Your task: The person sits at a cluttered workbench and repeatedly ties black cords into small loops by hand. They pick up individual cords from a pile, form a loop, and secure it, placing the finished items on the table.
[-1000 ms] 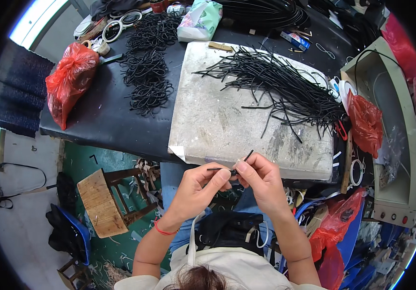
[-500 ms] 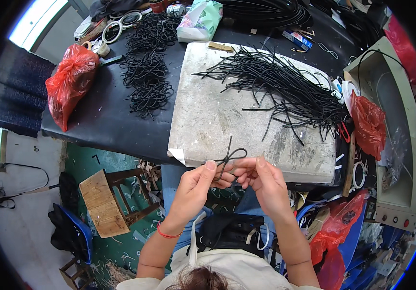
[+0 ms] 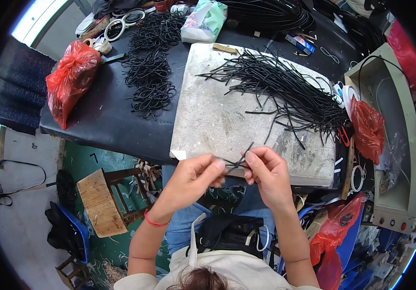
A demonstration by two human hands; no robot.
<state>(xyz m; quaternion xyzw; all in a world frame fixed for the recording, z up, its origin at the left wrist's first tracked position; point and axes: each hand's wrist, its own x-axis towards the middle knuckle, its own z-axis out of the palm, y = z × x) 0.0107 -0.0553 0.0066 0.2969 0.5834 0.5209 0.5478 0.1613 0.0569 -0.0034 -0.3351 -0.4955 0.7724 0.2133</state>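
Note:
Between my hands, just over the near edge of the pale work board (image 3: pixel 203 121), a thin black cord (image 3: pixel 237 165) crosses over itself in a bow-like knot. My left hand (image 3: pixel 199 175) pinches one side of it between thumb and fingers. On the other side, the thumb and forefinger of my right hand (image 3: pixel 268 172) grip the cord, with a short end sticking up beside them. A pile of loose straight black cords (image 3: pixel 285 89) lies across the far right of the board. Looped black cords (image 3: pixel 151 72) are heaped on the dark table to the left.
A knotted red plastic bag (image 3: pixel 72 79) sits on the table's left part. Behind the board stands a tissue pack (image 3: pixel 204 23). A grey metal housing (image 3: pixel 396 130) rises at the right, with another red bag (image 3: pixel 367 128) beside it. A wooden stool (image 3: pixel 100 203) stands lower left.
My hands have shifted their grip and now hold the cord from both sides, drawn tighter. The open loop seen before has shrunk. My left hand has turned, its back facing more upward.

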